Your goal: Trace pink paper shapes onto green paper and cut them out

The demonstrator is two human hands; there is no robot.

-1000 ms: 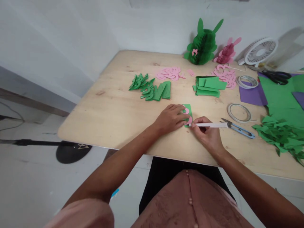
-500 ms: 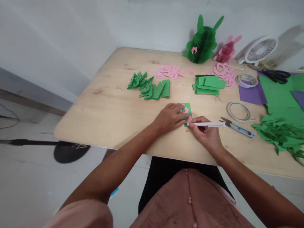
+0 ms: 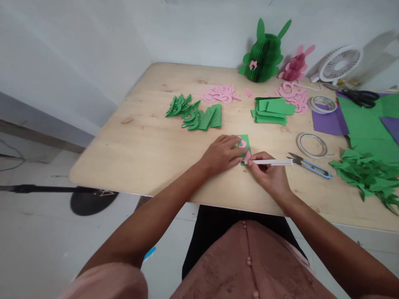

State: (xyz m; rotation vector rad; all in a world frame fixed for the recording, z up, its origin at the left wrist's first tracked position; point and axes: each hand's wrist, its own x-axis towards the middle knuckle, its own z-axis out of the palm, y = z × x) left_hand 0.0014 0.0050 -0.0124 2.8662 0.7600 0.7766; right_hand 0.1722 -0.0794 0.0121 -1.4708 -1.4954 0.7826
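Observation:
My left hand point(image 3: 222, 154) lies flat with its fingers stretched over a pink paper cutout point(image 3: 247, 155), pressing it onto a small green paper rectangle point(image 3: 245, 138). Part of the cutout is hidden under those fingers. A white pen point(image 3: 277, 162) is pinched in my right hand point(image 3: 270, 176), its tip touching the green paper by the lower edge of the cutout. Just right of the pen's back end lie thread snips point(image 3: 313, 167) with a blue handle.
Behind my hands are green cut pieces point(image 3: 190, 112), pink cutouts point(image 3: 220, 94) and a stack of green strips point(image 3: 270, 111). Tape rolls point(image 3: 312, 156), green scraps point(image 3: 368, 172) and black-handled scissors point(image 3: 361, 98) are on the right. Paper rabbits point(image 3: 264, 58) and a fan point(image 3: 339, 64) stand by the wall.
The whole view has shifted very slightly. Both hands keep nearly the same place, and the pen tip stays by the lower edge of the pink cutout.

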